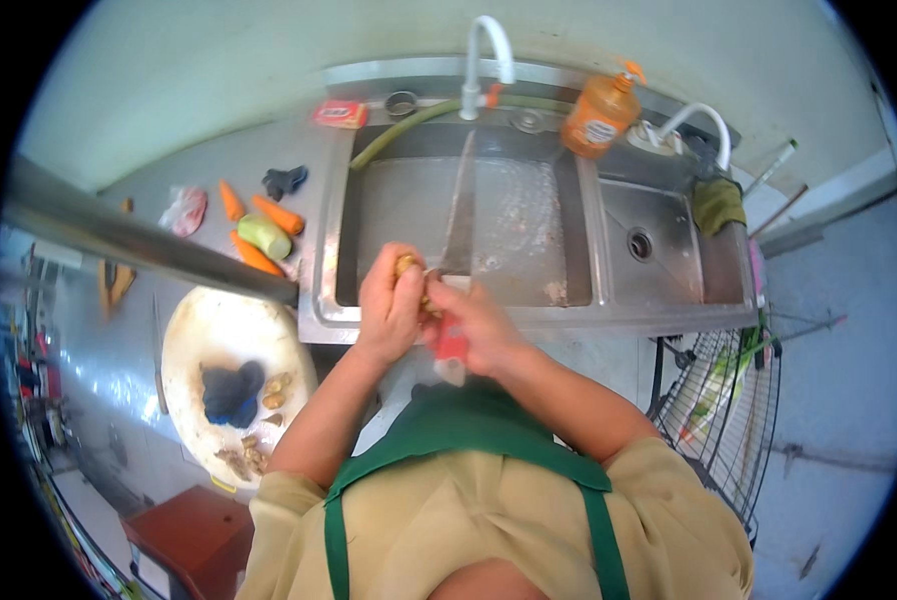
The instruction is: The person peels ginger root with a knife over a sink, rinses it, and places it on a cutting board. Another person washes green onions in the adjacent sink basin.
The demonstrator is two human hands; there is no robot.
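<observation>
Over the front edge of a large steel sink basin (400,217), my left hand (392,304) grips a piece of ginger root (406,264), mostly covered by the fingers. Close against it, my right hand (478,322) holds a long knife by its red handle (451,341). The knife blade (461,217) points away from me over the basin, which has shallow water in it. To the left, a round white cutting board (227,322) bears more ginger pieces (274,390) and a dark glove (232,394).
Carrots (277,214) and a pale green vegetable (265,236) lie on the left counter below a metal pole (148,236). Behind the basin stand a white faucet (471,67) and an orange soap bottle (601,116). A smaller sink (647,247) and a wire cart (718,420) are at right.
</observation>
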